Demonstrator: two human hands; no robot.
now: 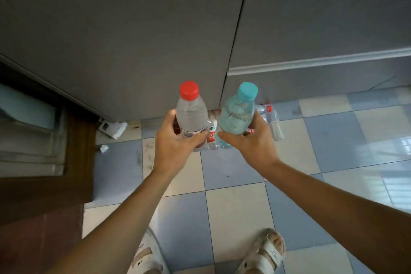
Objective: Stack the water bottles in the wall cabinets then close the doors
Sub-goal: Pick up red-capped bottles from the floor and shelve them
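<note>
My left hand (175,142) grips a clear water bottle with a red cap (191,113), held upright in front of me. My right hand (253,140) grips a pale blue bottle with a teal cap (238,113), tilted slightly right. Both bottles are raised above the floor, side by side and a little apart. Behind them stand the grey cabinet doors (133,29), shut, with a dark seam between two panels. Below my hands more bottles with red labels (211,138) lie on the floor, partly hidden.
A clear red-capped bottle (274,122) lies on the checkered tile floor (233,207) by the cabinet base. A white object (112,128) sits at the cabinet's foot. A brown wooden frame (73,162) is at the left. My sandalled feet (266,251) are below.
</note>
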